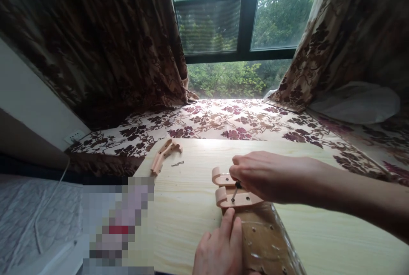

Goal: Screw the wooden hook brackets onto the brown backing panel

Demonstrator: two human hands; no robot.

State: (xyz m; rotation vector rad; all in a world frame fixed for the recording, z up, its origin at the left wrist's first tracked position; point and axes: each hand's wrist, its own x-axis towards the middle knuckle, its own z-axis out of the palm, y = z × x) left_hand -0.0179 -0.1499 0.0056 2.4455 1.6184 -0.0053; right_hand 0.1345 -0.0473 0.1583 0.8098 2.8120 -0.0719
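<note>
My right hand (252, 175) is closed round a screwdriver (235, 192), whose handle is mostly hidden in the fist. The screwdriver's tip meets a screw in the nearer pink curved piece (223, 198). A second curved piece (219, 177) lies just behind it, partly under my right hand. Both rest at the far end of a brown, tape-wrapped block (262, 236) with several screws in its top. My left hand (220, 245) lies on the near side with fingers stretched forward, the fingertips against the nearer piece's edge.
More pink curved pieces (164, 153) lie at the table's back left corner, beside a few loose screws (177, 164). The pale wooden table (185, 224) meets a floral-covered ledge (223, 117) below the window. A blurred-out patch (128, 219) covers the left edge.
</note>
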